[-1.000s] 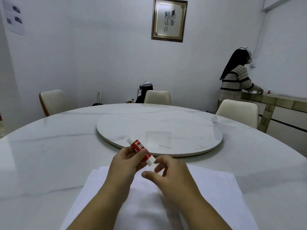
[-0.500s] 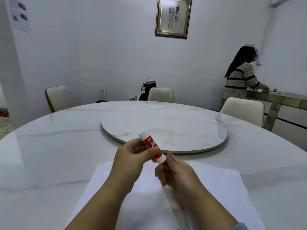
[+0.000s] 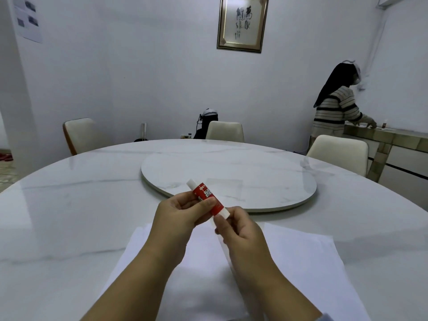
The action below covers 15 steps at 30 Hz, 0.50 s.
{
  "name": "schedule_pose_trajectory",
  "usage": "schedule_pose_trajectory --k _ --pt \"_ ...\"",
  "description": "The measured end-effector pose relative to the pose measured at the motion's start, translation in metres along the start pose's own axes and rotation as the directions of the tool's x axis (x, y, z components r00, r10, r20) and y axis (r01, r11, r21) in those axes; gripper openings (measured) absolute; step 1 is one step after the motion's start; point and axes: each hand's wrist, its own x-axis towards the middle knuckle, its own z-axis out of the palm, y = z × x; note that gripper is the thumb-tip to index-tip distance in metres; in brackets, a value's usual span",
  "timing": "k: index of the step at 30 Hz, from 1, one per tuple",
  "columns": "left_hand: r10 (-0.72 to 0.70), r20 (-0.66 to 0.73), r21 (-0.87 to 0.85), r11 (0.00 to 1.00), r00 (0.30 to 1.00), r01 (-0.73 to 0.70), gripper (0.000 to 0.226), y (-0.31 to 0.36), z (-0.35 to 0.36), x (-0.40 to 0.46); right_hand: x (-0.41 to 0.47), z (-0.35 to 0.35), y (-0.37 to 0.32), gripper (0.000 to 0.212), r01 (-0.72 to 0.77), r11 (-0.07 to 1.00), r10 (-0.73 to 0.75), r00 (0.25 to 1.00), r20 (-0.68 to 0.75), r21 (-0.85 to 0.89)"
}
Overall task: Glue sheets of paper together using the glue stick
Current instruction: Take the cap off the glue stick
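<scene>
A red and white glue stick (image 3: 207, 197) is held tilted above the table, its white end pointing up and away. My left hand (image 3: 180, 210) grips its red body between thumb and fingers. My right hand (image 3: 238, 230) pinches the white end nearest me. White sheets of paper (image 3: 296, 258) lie flat on the table under both hands, close to the near edge; my forearms cover their middle.
The round white marble table (image 3: 69, 205) has a raised turntable (image 3: 231, 177) at its centre, just beyond my hands. Cream chairs (image 3: 338, 151) stand around the far side. A person (image 3: 335, 105) in a striped top stands at a side counter (image 3: 393, 137) at the right.
My right hand has closed onto the near end of the glue stick. Both hands and the stick have risen slightly in view as my head moved.
</scene>
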Motion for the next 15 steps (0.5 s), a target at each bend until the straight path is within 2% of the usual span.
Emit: schedule_pose_trajectory --k 2,3,4,5,6,7,9,10,12,14,15 --pt "-0.007 0.033 -0.042 0.999 0.999 0.008 0.028 0.001 0.001 -0.001 -0.002 0.004 0.003 0.041 -0.001 1.000 0.000 0.999 -0.047 -0.019" --pt "-0.004 0.056 -0.049 0.999 0.998 0.007 0.030 0.001 0.002 -0.002 -0.001 0.006 0.002 0.047 -0.101 0.988 0.105 0.994 -0.035 0.118" --pt "0.001 0.076 -0.045 0.999 0.997 0.003 0.030 0.001 0.003 -0.002 0.000 0.008 -0.001 0.053 -0.226 0.917 0.231 0.973 0.024 0.328" --pt "0.006 0.089 -0.034 0.999 0.996 -0.003 0.029 0.001 0.003 -0.003 0.000 0.010 -0.005 0.057 -0.345 0.799 0.332 0.936 0.117 0.493" --pt "0.009 0.091 -0.023 1.000 0.996 -0.007 0.028 0.002 0.003 -0.003 0.000 0.010 -0.009 0.062 -0.411 0.718 0.380 0.908 0.178 0.561" --pt "0.010 0.085 -0.016 1.000 0.996 -0.009 0.027 0.002 0.003 -0.003 0.001 0.010 -0.008 0.066 -0.410 0.745 0.374 0.910 0.179 0.526" --pt "0.016 0.069 -0.016 1.000 0.997 -0.015 0.026 0.002 0.002 -0.003 -0.002 0.011 -0.002 0.059 -0.251 0.938 0.245 0.968 0.055 0.241" --pt "0.017 0.070 -0.030 0.999 0.997 -0.015 0.025 0.002 0.001 -0.003 -0.003 0.011 -0.002 0.053 -0.148 0.985 0.149 0.989 0.005 0.092" --pt "0.005 0.084 -0.080 0.997 0.996 0.002 0.023 0.003 0.002 -0.003 -0.004 0.010 0.002 0.052 0.013 0.993 -0.019 0.999 -0.048 -0.121" --pt "-0.009 0.092 -0.108 0.994 0.996 0.019 0.025 0.004 0.002 -0.003 -0.002 0.007 0.003 0.052 0.044 0.983 -0.058 0.996 -0.072 -0.179" --pt "-0.012 0.100 -0.114 0.993 0.995 0.024 0.027 0.004 0.002 -0.003 -0.002 0.006 0.002 0.053 0.019 0.994 -0.026 0.998 -0.057 -0.112"
